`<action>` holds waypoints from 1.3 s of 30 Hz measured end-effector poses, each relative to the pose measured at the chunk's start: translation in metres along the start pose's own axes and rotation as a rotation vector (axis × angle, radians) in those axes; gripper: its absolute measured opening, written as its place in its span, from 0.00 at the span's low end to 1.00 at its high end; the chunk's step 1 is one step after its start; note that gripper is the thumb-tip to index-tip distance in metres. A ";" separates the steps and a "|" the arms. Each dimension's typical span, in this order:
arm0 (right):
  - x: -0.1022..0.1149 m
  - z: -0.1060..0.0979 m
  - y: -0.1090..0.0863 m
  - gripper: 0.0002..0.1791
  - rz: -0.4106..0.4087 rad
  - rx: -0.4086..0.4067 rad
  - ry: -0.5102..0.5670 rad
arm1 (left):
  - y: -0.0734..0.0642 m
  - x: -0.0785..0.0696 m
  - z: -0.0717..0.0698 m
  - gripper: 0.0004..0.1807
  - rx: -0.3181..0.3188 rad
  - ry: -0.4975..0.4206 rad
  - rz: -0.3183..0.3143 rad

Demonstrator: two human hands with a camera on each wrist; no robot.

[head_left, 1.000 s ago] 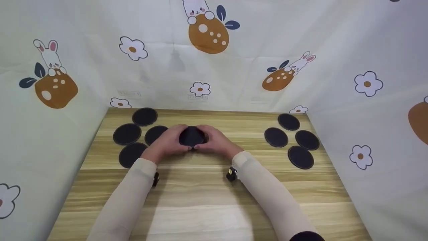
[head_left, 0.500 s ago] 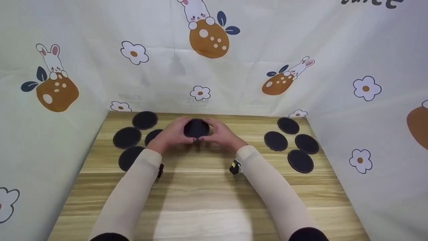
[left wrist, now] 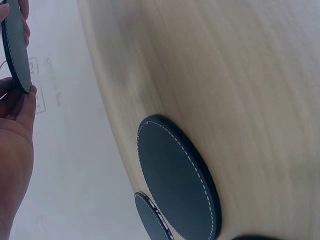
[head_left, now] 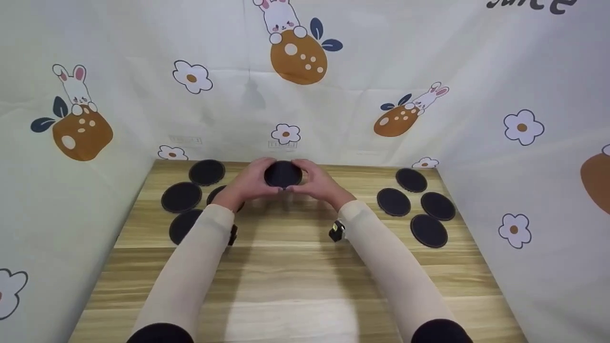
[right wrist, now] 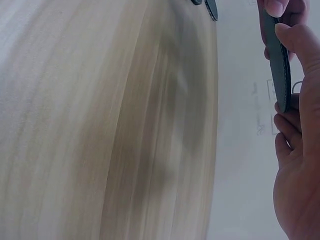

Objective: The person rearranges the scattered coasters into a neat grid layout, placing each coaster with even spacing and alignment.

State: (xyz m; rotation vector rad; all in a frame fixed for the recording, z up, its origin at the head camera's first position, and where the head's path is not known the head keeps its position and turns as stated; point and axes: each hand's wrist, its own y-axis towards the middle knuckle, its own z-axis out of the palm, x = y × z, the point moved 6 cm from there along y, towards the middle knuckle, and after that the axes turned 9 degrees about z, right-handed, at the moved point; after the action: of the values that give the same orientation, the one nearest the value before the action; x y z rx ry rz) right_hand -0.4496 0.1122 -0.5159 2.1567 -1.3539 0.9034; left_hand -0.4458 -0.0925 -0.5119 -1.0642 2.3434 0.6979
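Both hands hold one round black coaster between them, raised above the far middle of the table. My left hand grips its left edge and my right hand its right edge, thumbs on the near side. In the left wrist view the coaster is seen nearly edge-on, with pale stitching round its rim; the right wrist view also has the coaster from the side, fingers curled at its edge. Just left of my left hand lies another coaster, partly hidden by that hand and wrist.
More black coasters lie flat at the table's left. Several similar coasters lie on the right side. A patterned cloth wall rises behind the wooden table and along both sides.
Both hands have moved away from me and slightly right, lifting the coaster toward the back wall. The head view has tilted slightly upward. The coasters on the table stay where they were.
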 end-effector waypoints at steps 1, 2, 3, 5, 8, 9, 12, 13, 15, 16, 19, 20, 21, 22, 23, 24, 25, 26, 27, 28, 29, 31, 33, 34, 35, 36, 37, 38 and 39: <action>0.000 -0.001 0.000 0.51 0.000 -0.003 0.000 | 0.001 0.001 0.000 0.51 -0.002 0.000 -0.001; 0.000 -0.001 0.001 0.51 0.000 -0.006 0.001 | 0.002 0.001 0.000 0.51 -0.001 -0.001 -0.003; 0.000 -0.002 0.001 0.51 -0.001 -0.009 0.004 | 0.003 0.001 -0.001 0.51 -0.003 -0.001 -0.004; -0.001 -0.003 0.003 0.51 0.003 -0.017 0.005 | 0.005 0.001 -0.002 0.51 -0.007 -0.001 -0.014; -0.001 -0.005 0.006 0.50 0.014 -0.024 0.001 | 0.007 0.001 -0.003 0.52 -0.009 -0.003 -0.029; -0.001 -0.005 0.007 0.50 0.018 -0.025 -0.002 | 0.008 0.001 -0.004 0.52 -0.009 -0.004 -0.032; -0.001 -0.006 0.010 0.50 0.013 -0.027 -0.001 | 0.011 0.000 -0.006 0.52 -0.014 -0.010 -0.030; 0.000 -0.007 0.010 0.50 0.009 -0.029 0.001 | 0.013 0.000 -0.007 0.52 -0.018 -0.011 -0.025; 0.000 -0.008 0.012 0.50 -0.001 -0.036 0.005 | 0.015 0.000 -0.008 0.51 -0.024 -0.011 -0.016; 0.000 -0.008 0.012 0.50 -0.005 -0.039 0.009 | 0.016 0.000 -0.008 0.51 -0.026 -0.010 -0.014; -0.001 -0.008 0.014 0.50 -0.010 -0.046 0.004 | 0.018 0.001 -0.009 0.50 -0.026 -0.002 -0.011; -0.001 -0.007 0.014 0.50 -0.011 -0.047 -0.001 | 0.018 0.002 -0.009 0.50 -0.022 0.001 -0.014; -0.002 -0.007 0.015 0.50 -0.012 -0.050 -0.010 | 0.018 0.002 -0.009 0.50 -0.018 0.004 -0.016; -0.003 -0.006 0.015 0.51 -0.014 -0.052 -0.017 | 0.018 0.003 -0.009 0.50 -0.014 0.005 -0.017; -0.004 -0.005 0.015 0.51 -0.015 -0.053 -0.025 | 0.018 0.004 -0.008 0.50 -0.008 0.006 -0.021; -0.004 -0.004 0.015 0.51 -0.013 -0.054 -0.032 | 0.018 0.004 -0.007 0.50 0.000 0.009 -0.023; -0.005 -0.003 0.016 0.51 -0.015 -0.054 -0.039 | 0.018 0.005 -0.006 0.50 0.009 0.009 -0.024; -0.006 -0.002 0.016 0.52 -0.011 -0.055 -0.046 | 0.019 0.006 -0.006 0.49 0.017 0.009 -0.025; -0.007 -0.001 0.016 0.52 -0.006 -0.055 -0.050 | 0.019 0.006 -0.005 0.49 0.023 0.011 -0.023; -0.008 0.001 0.017 0.51 0.002 -0.053 -0.049 | 0.019 0.007 -0.004 0.49 0.028 0.015 -0.023; -0.009 0.002 0.018 0.51 0.010 -0.051 -0.054 | 0.020 0.008 -0.003 0.48 0.033 0.014 -0.024; -0.011 0.006 0.020 0.51 0.029 -0.046 -0.055 | 0.020 0.010 -0.001 0.48 0.039 0.016 -0.028; -0.012 0.009 0.022 0.51 0.047 -0.041 -0.061 | 0.020 0.012 0.000 0.47 0.044 0.027 -0.032; -0.013 0.011 0.023 0.51 0.055 -0.037 -0.064 | 0.020 0.014 0.002 0.47 0.049 0.031 -0.037; -0.013 0.013 0.024 0.51 0.062 -0.035 -0.067 | 0.020 0.016 0.003 0.47 0.054 0.033 -0.043; -0.014 0.015 0.024 0.51 0.068 -0.031 -0.069 | 0.020 0.018 0.005 0.47 0.060 0.036 -0.048; -0.015 0.017 0.025 0.51 0.072 -0.029 -0.071 | 0.021 0.020 0.007 0.46 0.064 0.040 -0.050; -0.016 0.019 0.026 0.51 0.073 -0.028 -0.073 | 0.020 0.022 0.009 0.46 0.066 0.038 -0.054; -0.017 0.020 0.026 0.51 0.075 -0.026 -0.070 | 0.021 0.024 0.011 0.46 0.068 0.035 -0.058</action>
State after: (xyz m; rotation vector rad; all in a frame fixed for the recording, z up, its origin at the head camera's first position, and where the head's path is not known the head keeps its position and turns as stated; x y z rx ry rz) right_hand -0.4728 0.0984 -0.5415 2.1486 -1.4805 0.8404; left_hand -0.4739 -0.0869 -0.5298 -1.1184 2.3380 0.5788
